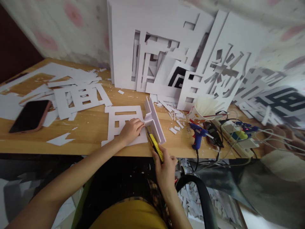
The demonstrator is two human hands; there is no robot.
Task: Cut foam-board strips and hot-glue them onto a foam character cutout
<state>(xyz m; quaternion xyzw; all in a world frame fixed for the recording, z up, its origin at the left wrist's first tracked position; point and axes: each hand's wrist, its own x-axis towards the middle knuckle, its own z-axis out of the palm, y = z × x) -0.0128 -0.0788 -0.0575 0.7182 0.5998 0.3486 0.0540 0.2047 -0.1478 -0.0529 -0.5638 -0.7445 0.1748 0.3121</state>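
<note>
My right hand [166, 168] is wrapped round a yellow utility knife [156, 146]. Its blade points away from me and meets the lower edge of a white foam-board piece [156, 119], which has upright bent strips along a long base. With closed fingertips my left hand [130, 131] pinches the near end of one of those strips. Under that hand lies a flat white cut-out panel [125, 109] with rectangular openings, partly covered by my hand.
A phone [30, 116] and cut white panels [81, 98] lie on the left. Large cut-out boards [124, 38] lean at the back. Right are scraps [177, 122], a paper cup [196, 114], a blue glue gun [197, 135], a power strip [238, 146] with cables, and another person's hands [276, 136].
</note>
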